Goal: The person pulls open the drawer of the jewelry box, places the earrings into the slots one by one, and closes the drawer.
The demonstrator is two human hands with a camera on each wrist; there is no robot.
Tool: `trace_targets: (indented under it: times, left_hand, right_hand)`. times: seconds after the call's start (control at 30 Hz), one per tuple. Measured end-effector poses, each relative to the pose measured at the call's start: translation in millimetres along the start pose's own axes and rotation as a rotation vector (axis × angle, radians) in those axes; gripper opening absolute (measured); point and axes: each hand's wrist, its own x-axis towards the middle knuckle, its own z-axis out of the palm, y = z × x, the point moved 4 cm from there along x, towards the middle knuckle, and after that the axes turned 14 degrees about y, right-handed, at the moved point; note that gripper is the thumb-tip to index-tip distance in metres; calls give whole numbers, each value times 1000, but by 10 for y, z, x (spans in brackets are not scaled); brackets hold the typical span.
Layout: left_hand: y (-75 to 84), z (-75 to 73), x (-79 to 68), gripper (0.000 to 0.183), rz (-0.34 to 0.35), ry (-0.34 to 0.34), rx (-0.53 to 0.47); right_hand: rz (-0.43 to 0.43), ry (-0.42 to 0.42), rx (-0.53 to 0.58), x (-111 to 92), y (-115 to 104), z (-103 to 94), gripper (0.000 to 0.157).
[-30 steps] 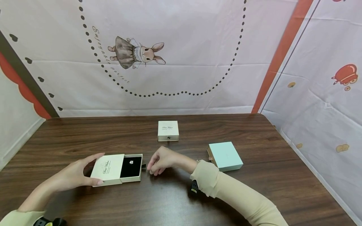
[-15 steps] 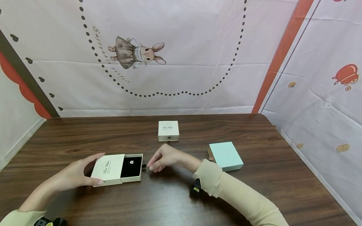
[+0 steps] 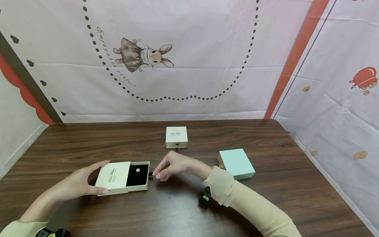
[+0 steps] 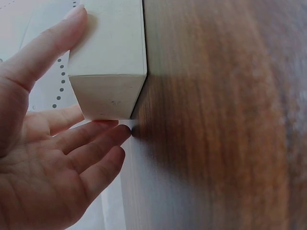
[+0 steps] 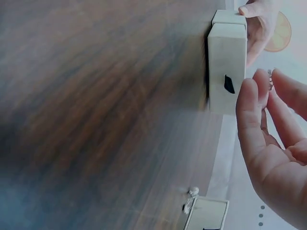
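Observation:
A cream drawer-style jewelry box (image 3: 113,177) lies at the left of the table. Its drawer (image 3: 138,191) is pulled out to the right; on the black pad sits a small flower-shaped stud (image 3: 138,170). My left hand (image 3: 75,182) grips the sleeve's left end, thumb on the near side, fingers at the far side. My right hand (image 3: 171,166) is just right of the drawer, fingertips beside the dark ribbon tab (image 5: 229,84), which stands free in the right wrist view. There, a tiny silvery piece (image 5: 270,80) shows pinched between its fingertips; its shape is mostly hidden.
A smaller closed cream box (image 3: 176,137) stands at the back middle. A mint-green box (image 3: 237,163) sits to the right, partly behind the right sleeve. In the right wrist view, a small whitish trinket (image 5: 192,192) lies beside a box.
My right hand has shifted slightly up and its fingertips have edged left toward the ribbon tab. The left hand and the boxes stay where they were.

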Motion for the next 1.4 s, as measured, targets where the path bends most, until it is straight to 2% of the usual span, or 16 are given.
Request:
trace_targets:
  times: [0.27,0.8,0.9,1.03,1.17,1.4]
  left_hand:
    - [2,-1,-1,96,4,8,12]
    - [16,-12,-11,94,12,13,-3]
    - [18,-13,-12,95,8,15,10]
    - [20,-13,-13,96,7,18,14]
    - [17,-11,-13,96,5,20,18]
    - [20,-13,-7,96,6,19,30]
  right_hand:
    - [-5,-59,21,-18,-81,67,21]
    - [-33,-41,66,36,-138,134,15]
    - [-26,-49,94,48,-149,143,21]
    - [-31,-60,82,65,-172,158,26]
    - [-53,-63,50,81,-208,187,21]
    - [-52,-58,67,103,-279,259,21]
